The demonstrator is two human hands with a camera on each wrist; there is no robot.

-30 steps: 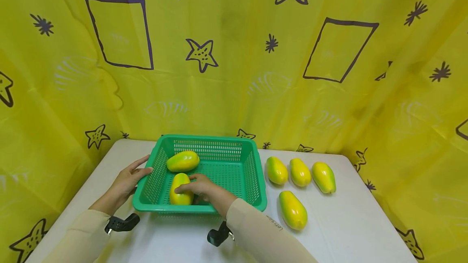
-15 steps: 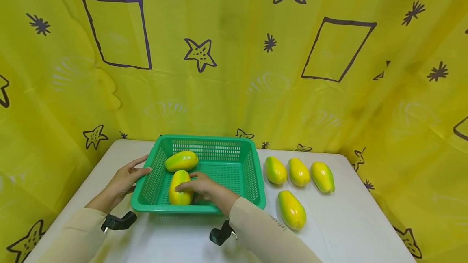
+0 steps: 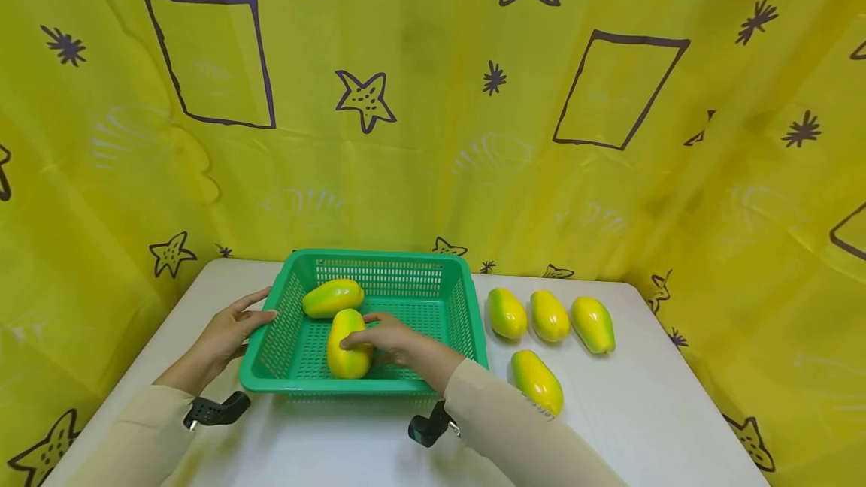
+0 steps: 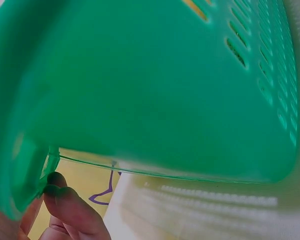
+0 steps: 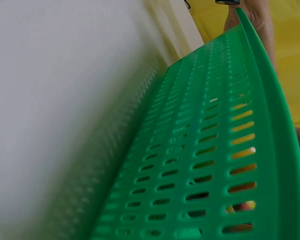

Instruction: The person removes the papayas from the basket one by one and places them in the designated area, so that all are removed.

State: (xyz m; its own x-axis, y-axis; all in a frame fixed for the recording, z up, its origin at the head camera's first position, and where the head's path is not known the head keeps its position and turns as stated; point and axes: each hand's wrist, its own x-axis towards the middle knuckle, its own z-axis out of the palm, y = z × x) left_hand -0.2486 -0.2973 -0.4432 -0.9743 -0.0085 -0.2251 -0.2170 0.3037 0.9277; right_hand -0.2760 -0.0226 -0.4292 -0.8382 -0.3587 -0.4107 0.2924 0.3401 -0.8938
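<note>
In the head view, my right hand (image 3: 399, 342) reaches into a green plastic basket (image 3: 338, 387) and grips a yellow-green papaya (image 3: 348, 364), which stands roughly lengthwise near the front wall. A second papaya (image 3: 333, 297) lies behind it on its side, close to the basket's left wall. At the left rim, my left hand (image 3: 225, 333) holds the basket with the thumb on top. From the left wrist view, the fingers (image 4: 77, 212) curl under the rim. The right wrist view shows mostly the basket's slotted outer wall (image 5: 185, 150), which hides most of the right hand.
Right of the basket, three papayas stand in a row: one nearest the basket (image 3: 507, 314), a middle papaya (image 3: 550, 316) and a far-right papaya (image 3: 593, 325). Another papaya (image 3: 537, 379) lies in front, partly behind the right sleeve. A yellow patterned curtain (image 3: 419, 171) surrounds the white table (image 3: 649, 397).
My right hand has shifted the gripped papaya a little to the right inside the basket. The left hand stays on the rim, and the view has drifted slightly.
</note>
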